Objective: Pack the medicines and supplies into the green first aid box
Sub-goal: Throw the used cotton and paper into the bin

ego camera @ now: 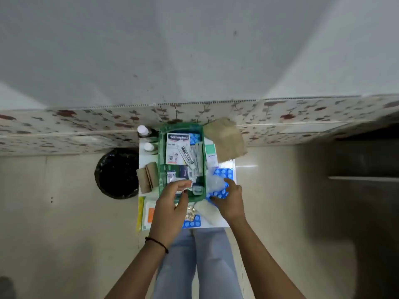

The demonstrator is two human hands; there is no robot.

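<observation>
Head view: left hand pinches a clear packet over the green box; right hand, fingers spread, touches blue blister strips.

Black-lined round bin on the beige floor left of the small white table, floral tiled wall band, plain grey wall above

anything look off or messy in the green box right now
Nothing spilled or damaged. The green first aid box is packed loosely: the Hansaplast packet lies flat, with a tube slanting across it.
</observation>
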